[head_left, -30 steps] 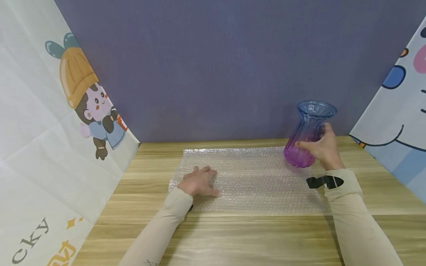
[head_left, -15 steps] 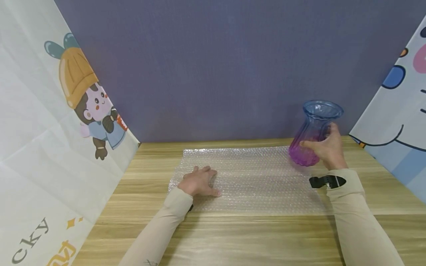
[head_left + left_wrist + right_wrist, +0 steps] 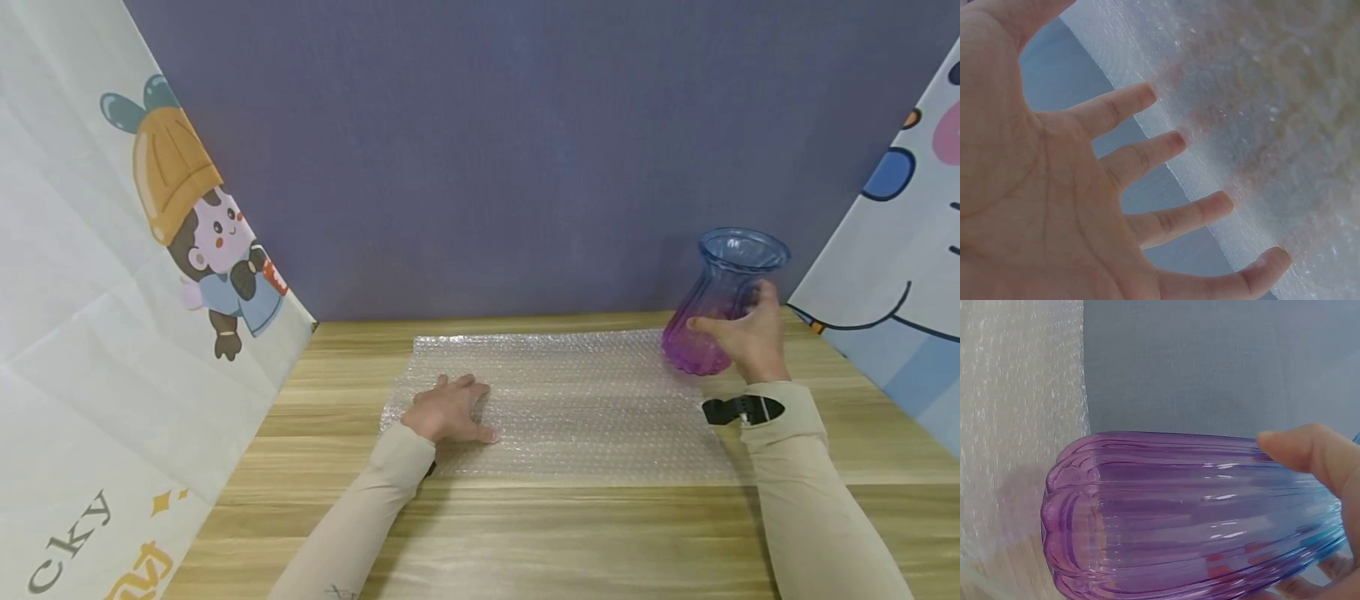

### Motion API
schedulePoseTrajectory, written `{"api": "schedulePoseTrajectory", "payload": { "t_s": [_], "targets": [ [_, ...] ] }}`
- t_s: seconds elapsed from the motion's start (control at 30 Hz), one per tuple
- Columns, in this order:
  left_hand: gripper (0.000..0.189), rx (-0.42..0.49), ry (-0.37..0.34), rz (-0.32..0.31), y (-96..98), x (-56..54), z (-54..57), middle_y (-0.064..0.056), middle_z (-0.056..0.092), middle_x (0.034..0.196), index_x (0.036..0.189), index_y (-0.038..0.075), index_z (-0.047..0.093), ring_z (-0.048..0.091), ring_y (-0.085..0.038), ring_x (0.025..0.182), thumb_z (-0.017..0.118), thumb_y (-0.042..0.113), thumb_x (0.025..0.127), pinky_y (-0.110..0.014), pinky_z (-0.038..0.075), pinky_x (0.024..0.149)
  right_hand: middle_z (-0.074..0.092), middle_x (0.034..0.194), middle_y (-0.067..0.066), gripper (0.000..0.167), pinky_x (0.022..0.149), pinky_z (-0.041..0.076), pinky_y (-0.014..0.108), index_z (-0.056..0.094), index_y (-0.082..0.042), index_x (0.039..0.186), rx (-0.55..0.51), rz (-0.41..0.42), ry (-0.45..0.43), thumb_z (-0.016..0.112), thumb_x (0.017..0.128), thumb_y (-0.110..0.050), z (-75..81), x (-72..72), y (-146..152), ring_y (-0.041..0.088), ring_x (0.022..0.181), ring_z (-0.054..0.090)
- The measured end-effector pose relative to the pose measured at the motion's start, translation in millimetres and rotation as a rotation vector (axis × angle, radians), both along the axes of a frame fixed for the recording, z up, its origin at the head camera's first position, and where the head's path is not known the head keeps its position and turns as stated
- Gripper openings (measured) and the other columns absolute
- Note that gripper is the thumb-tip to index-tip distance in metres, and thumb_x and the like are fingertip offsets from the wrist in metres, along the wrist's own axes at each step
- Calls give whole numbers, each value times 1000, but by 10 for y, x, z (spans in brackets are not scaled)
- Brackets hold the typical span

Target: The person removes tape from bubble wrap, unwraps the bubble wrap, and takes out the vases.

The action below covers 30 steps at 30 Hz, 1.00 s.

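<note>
A ribbed glass vase (image 3: pixel 701 321), blue at its flared rim and purple at its base, stands tilted at the right end of a flat sheet of bubble wrap (image 3: pixel 577 400). My right hand (image 3: pixel 746 333) grips the vase round its body, thumb on the near side. In the right wrist view the purple base (image 3: pixel 1079 519) shows close up, and fingers show through the glass. My left hand (image 3: pixel 447 410) rests on the left end of the bubble wrap with its fingers spread. The left wrist view has those straight fingertips (image 3: pixel 1216 206) at the edge of the sheet.
Under the sheet lies a wood-grain table (image 3: pixel 555 533). A blue-grey panel (image 3: pixel 510 167) rises behind it. White printed panels (image 3: pixel 90 250) stand at the left and right sides. A black strap (image 3: pixel 742 409) circles the right wrist.
My right hand has carried the vase a short way to the right, toward the right end of the bubble wrap. The left hand has stayed in place.
</note>
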<state>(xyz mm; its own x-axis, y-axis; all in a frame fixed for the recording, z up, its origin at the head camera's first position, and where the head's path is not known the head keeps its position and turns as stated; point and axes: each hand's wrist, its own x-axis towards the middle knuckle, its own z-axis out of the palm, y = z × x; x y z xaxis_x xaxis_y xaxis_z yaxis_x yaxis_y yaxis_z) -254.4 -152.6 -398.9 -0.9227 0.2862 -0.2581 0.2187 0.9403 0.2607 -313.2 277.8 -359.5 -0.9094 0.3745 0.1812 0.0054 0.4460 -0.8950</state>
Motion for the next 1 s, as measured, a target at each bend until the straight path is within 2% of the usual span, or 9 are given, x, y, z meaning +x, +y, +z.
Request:
{"api": "schedulePoseTrajectory", "payload": {
  "t_s": [0.23,0.53,0.83,1.0],
  "targets": [
    [91,-9,5,-2,5,-15,-21,-6,25,170,158,28,40,16,-52,154,77,62,82,-79,25,113,29,163,22,109,122,37,50,16,-12,161,-34,-32,-7,87,78,-8,8,12,45,38,147,35],
    [91,-11,2,1,16,-15,-20,-5,25,171,157,28,40,16,-52,154,77,62,81,-79,24,113,29,165,20,108,124,33,49,18,-18,162,-38,-76,-3,87,79,-10,-51,-6,124,37,149,35],
    [91,-13,6,-3,28,-19,-20,-6,25,170,157,27,41,17,-52,154,77,62,82,-79,25,113,34,161,18,105,122,37,43,21,-20,160,-29,-127,-17,86,79,-9,-106,-37,220,33,144,39],
    [91,-9,7,-4,34,-22,-23,-6,25,170,157,27,41,17,-52,154,77,62,82,-79,25,113,35,162,16,105,124,34,41,21,-19,161,-31,-144,-13,84,78,-7,-126,-46,250,32,147,38]
  ]
}}
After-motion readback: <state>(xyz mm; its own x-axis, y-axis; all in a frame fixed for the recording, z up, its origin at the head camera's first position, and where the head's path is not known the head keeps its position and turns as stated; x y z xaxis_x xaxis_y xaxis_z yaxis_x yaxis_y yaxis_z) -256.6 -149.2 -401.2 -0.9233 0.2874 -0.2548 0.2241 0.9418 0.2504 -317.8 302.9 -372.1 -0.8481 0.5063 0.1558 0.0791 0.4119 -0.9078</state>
